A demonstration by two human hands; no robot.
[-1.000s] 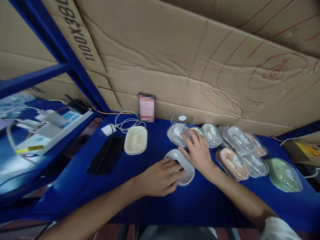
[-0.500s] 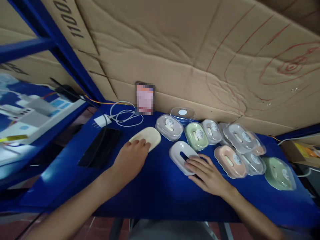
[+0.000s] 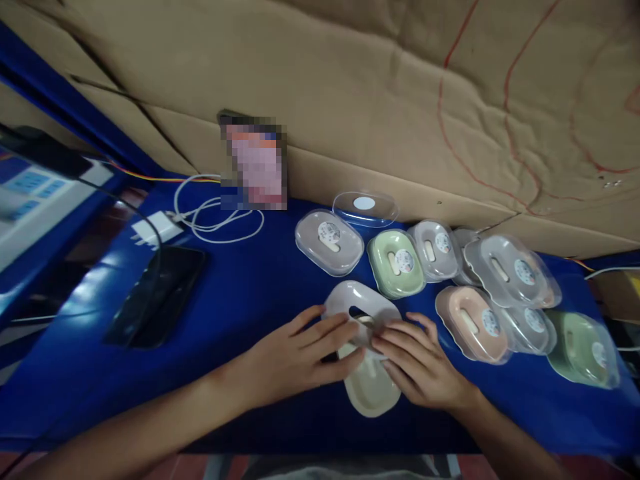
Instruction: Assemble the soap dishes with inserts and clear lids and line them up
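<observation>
A pale grey-white soap dish (image 3: 350, 293) with a long slot is held tilted between my two hands. My left hand (image 3: 320, 343) grips its lower left side, fingers over the slot area and thumb below. On its right edge, my right hand (image 3: 423, 360) closes with bent fingers. Beneath and in front, a cream oval tray (image 3: 373, 393) lies partly under the grey-white dish, its far part hidden by the dish and my fingers.
Behind stand a grey packed soap dish (image 3: 320, 247), a green one (image 3: 395, 277) and a clear cover (image 3: 365, 213); several more packed dishes, including a peach one (image 3: 465, 323), are at right. A black phone-like slab (image 3: 155, 300), white charger (image 3: 157, 228) and blurred-out screen (image 3: 257, 163) are at left.
My left hand has moved right from the cream tray's former place to the grey-white dish. The cream tray is now under that dish's near side. The view has shifted closer.
</observation>
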